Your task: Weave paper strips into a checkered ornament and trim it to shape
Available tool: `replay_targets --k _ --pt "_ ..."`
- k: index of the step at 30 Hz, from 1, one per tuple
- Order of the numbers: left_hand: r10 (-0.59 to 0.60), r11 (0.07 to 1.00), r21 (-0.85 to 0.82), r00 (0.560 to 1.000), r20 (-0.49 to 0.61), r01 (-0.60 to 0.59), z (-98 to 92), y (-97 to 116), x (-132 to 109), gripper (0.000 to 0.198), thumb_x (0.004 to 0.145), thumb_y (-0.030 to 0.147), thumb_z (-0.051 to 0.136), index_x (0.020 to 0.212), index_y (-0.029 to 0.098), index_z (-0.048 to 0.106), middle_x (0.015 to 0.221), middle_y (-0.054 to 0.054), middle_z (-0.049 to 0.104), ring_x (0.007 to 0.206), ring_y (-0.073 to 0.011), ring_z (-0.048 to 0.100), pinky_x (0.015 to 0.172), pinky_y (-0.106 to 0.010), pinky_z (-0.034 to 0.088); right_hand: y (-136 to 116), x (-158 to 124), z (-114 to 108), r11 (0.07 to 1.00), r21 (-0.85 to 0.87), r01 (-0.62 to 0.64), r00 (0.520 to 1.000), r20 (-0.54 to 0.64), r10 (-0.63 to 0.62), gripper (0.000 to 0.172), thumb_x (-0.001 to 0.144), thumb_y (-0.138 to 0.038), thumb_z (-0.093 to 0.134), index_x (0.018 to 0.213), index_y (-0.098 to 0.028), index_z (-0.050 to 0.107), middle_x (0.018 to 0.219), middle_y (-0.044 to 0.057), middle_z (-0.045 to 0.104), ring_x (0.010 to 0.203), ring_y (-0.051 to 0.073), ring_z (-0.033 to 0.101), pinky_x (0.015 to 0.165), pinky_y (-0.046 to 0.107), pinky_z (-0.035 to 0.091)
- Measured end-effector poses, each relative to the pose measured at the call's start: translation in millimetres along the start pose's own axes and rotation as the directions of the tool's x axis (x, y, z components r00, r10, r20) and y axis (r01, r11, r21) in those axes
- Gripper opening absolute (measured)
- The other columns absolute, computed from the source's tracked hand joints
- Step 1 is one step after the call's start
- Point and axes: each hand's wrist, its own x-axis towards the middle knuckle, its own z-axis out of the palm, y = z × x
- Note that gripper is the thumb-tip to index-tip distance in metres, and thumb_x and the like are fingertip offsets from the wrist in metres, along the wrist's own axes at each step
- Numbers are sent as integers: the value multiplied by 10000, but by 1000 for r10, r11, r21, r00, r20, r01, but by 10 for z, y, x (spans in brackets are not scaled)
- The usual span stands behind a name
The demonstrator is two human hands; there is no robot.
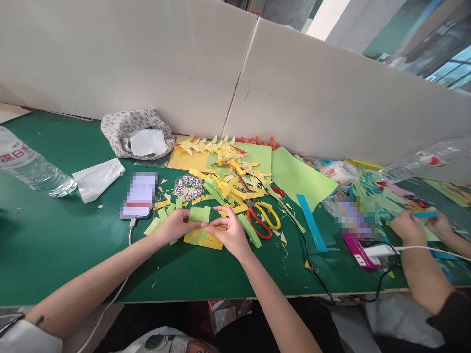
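Observation:
A woven piece of yellow and green paper strips point(198, 239) is between my hands, just above the green table. My left hand point(177, 227) pinches its left side between thumb and fingers. On the other side, my right hand point(231, 234) grips the paper near its middle, with thumb and index finger close to my left thumb. The right hand's other fingers are partly raised. Scissors point(260, 221) with red and yellow handles lie right of my right hand. Cut yellow and green strips point(217, 189) are heaped behind the woven piece.
A phone point(138, 196) with a white cable lies at left, near a water bottle point(33, 164) and a patterned cloth bag point(119, 130). A yellow glue gun point(230, 163) rests on the paper pile; a black cord crosses the table. At right, a co-worker's hands point(410, 226) hold a blue strip.

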Motion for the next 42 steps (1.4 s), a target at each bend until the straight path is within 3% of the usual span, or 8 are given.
replay_targets --k 4,15,19,26,31,37,40,42 --pt "22 1000 8 1000 -6 -21 -7 -12 11 552 612 497 668 452 189 238 476 79 144 437 -50 117 422 -240 89 -26 5 -42 999 -44 2 1000 -9 -2 541 638 -333 720 1107 -230 471 732 4 664 736 184 649 669 301 500" --pt "65 994 -88 995 77 -58 -21 12 12 454 643 487 654 471 167 383 488 69 221 444 -53 167 422 -233 107 -142 -15 -130 996 -83 18 999 34 -15 444 693 -326 667 1086 -240 478 739 -4 666 671 153 618 604 262 472" --pt "2 998 -69 1000 13 -1 -27 13 9 515 605 468 692 418 178 310 449 82 175 411 -44 144 406 -233 94 -102 -5 -150 998 -67 20 1000 -18 -22 472 680 -310 681 1099 -243 475 750 -2 655 654 150 607 604 269 478" --pt "-83 968 -240 996 -26 74 -31 72 -19 331 607 473 690 642 157 598 549 27 526 474 -89 447 423 -204 314 -40 9 -143 992 107 -63 998 31 60 580 630 -279 724 1133 -263 436 809 2 651 767 185 648 692 314 526" --pt "-77 982 -172 997 4 76 -34 59 -17 367 617 485 680 577 141 556 499 41 459 435 -71 374 399 -206 253 -87 11 -194 997 45 -65 997 32 64 557 645 -292 709 1134 -248 445 759 -5 643 724 182 642 685 322 519" --pt "-58 992 -111 998 -3 57 -20 13 -4 420 603 464 698 464 160 443 433 71 320 394 -53 274 382 -218 166 -184 -20 -233 999 7 32 997 76 -32 555 647 -300 708 1138 -242 456 958 38 633 884 188 617 780 330 495" --pt "-36 993 -115 999 38 40 9 37 -22 397 595 419 717 461 165 442 429 73 328 394 -56 289 378 -209 200 -171 -40 -148 998 -43 44 994 97 -40 525 672 -320 687 1136 -237 457 899 31 639 827 184 625 740 331 502" --pt "-33 985 -169 998 50 41 24 69 -38 316 598 396 721 544 163 514 475 59 427 430 -73 373 403 -201 283 -125 -36 -91 995 -81 53 997 65 -48 477 683 -323 675 1108 -229 478 824 17 634 761 176 624 716 334 503"
